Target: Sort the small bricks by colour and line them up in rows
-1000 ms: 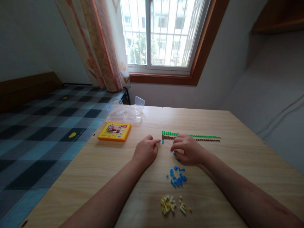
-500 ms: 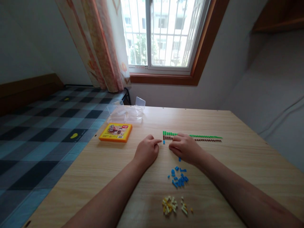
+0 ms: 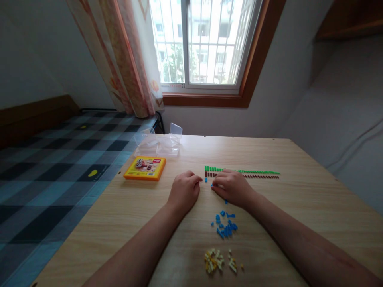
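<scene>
My left hand [image 3: 186, 189] rests on the table with its fingers curled together, its index fingertip just left of a small blue brick [image 3: 206, 180]. My right hand [image 3: 231, 186] is closed on another small blue brick [image 3: 212, 185], which peeks out at its fingertips. Behind the hands run a row of green bricks [image 3: 260, 172] and a row of brown bricks [image 3: 260, 176], partly covered by my right hand. One blue brick [image 3: 226, 202] lies under the right wrist's near side. Closer to me are a loose blue pile [image 3: 229, 229] and a pile of yellow and cream bricks [image 3: 213, 261].
A yellow-orange box [image 3: 145, 168] lies at the left of the wooden table [image 3: 119, 223]. Clear plastic containers [image 3: 167, 144] stand at the far left edge. A bed with a checked cover [image 3: 44, 183] adjoins on the left, and a window is beyond the table.
My left index finger has drawn in slightly from its pointing pose. My right fingertips have shifted a little left and toward me, and a blue brick now shows at them.
</scene>
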Available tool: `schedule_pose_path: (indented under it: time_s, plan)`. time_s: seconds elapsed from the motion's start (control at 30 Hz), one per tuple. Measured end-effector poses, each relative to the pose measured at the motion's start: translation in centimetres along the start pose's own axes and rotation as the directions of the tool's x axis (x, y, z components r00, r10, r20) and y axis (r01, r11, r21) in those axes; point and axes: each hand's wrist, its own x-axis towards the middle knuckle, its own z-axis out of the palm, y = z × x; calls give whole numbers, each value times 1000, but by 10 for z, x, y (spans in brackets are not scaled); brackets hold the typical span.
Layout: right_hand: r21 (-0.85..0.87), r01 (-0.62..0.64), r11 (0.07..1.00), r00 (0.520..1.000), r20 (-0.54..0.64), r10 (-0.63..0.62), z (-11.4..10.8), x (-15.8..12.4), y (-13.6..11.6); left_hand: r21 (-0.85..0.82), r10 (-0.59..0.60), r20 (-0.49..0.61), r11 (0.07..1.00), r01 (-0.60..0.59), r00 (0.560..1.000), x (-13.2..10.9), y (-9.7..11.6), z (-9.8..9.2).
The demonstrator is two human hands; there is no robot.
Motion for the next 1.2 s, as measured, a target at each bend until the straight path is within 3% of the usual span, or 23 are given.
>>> schedule_pose_path:
  time_s: [0.33,0.67,0.9,1.2]
  plan:
    - [20,11,1000,999,-30,-11,4,-1,3,36,-29,48,999,27,998,-1,3,-1]
    - [12,-108,994,994,-9,108,7,-3,-2,94,-9,48,996,5,999,-4,-1,5]
    - [77,-60,995,998,-12,61,9,-3,-3,137,15,68,990,-24,998,-4,-2,7]
    - [98,-99,990,994,-24,102,15,-1,1,162,17,80,986,-30,997,-4,-1,7]
